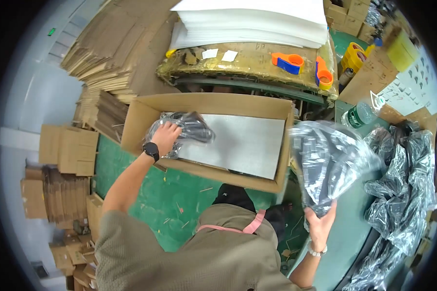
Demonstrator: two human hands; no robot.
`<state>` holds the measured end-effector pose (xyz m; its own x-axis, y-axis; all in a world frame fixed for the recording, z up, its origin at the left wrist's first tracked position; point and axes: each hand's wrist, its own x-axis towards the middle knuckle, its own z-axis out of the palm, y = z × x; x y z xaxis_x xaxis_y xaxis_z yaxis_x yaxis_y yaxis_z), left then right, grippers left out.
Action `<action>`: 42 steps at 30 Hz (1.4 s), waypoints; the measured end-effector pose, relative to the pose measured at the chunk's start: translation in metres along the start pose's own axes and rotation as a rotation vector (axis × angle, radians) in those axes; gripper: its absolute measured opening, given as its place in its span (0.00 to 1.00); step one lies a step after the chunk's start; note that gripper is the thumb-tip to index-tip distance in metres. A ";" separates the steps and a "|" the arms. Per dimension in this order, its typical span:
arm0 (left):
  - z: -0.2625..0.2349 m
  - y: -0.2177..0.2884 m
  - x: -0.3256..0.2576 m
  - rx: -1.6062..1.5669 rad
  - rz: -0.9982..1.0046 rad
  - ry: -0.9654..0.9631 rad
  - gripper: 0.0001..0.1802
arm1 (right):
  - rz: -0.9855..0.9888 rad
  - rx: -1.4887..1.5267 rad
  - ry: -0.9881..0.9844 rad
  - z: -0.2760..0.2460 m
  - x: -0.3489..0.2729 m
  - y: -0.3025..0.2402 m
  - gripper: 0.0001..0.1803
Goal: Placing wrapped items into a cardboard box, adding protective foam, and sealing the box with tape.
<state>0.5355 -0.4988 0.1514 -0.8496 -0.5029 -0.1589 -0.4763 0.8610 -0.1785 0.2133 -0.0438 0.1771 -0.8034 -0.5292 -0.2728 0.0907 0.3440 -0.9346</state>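
Note:
An open cardboard box (209, 103) stands in front of me, with a flat white sheet (243, 145) lying inside. At the box's left end, my left hand (166, 136) is closed over a black item in clear plastic (197, 128), which rests partly on the sheet. My right hand (321, 224), to the right of the box, grips the narrow lower end of another plastic-wrapped black item (327, 157). That one is held up, fans out wide at the top and is blurred at its right side. What exactly the wrapped items are cannot be made out.
Several plastic-wrapped black items (398, 179) lie on the green table (342, 213) at right, near a clear plastic bottle (361, 115). Behind the box, a worn bench (247, 60) bears stacked white sheets (252, 24) and two tape dispensers (289, 63). Flattened cardboard (111, 53) is piled at left.

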 end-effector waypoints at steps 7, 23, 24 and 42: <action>0.133 -0.107 0.078 -0.012 1.124 0.102 0.09 | 0.166 -0.097 -0.433 0.177 0.050 -0.062 0.41; 0.224 -0.016 0.057 -0.452 0.073 -0.184 0.35 | -0.615 -1.398 -0.542 0.425 0.093 0.087 0.26; 0.223 -0.024 0.055 -0.384 0.140 -0.245 0.34 | -0.529 -1.412 -0.648 0.437 0.084 0.103 0.25; 0.123 -0.048 0.060 -0.363 0.253 -0.229 0.15 | -0.344 -0.357 -0.611 0.397 0.039 -0.006 0.21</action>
<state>0.5354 -0.5799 0.0309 -0.8966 -0.2432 -0.3702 -0.3440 0.9088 0.2362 0.4145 -0.3745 0.0816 -0.2769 -0.9482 -0.1554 -0.3826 0.2572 -0.8874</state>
